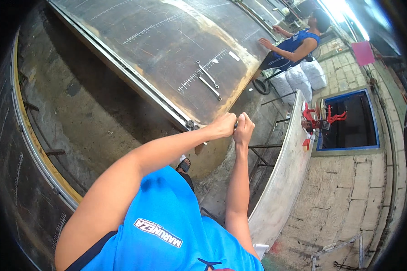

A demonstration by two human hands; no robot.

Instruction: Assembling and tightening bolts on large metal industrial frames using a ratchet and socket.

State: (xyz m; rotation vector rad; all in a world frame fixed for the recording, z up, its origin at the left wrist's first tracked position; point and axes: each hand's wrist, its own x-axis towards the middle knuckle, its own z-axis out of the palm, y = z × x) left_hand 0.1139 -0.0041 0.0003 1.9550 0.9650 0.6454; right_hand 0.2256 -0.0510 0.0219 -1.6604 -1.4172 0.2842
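A large dark metal sheet (pixel 167 49) with chalk scale marks lies tilted in front of me. Both my fists meet at its near edge. My left hand (pixel 224 125) and my right hand (pixel 244 128) are closed side by side around a small dark tool handle (pixel 235 123), most of it hidden in my fingers. A small metal clamp or bolt (pixel 190 124) sits on the sheet's edge just left of my left hand. A pair of metal dividers (pixel 208 79) rests on the sheet above my hands.
Another person in a blue sleeveless shirt (pixel 296 45) leans both hands on the sheet's far end, with white sacks (pixel 305 77) beside them. A pale curved panel (pixel 282 180) carries a red tool (pixel 321 119). A blue-framed pit (pixel 348 119) opens in the brick floor.
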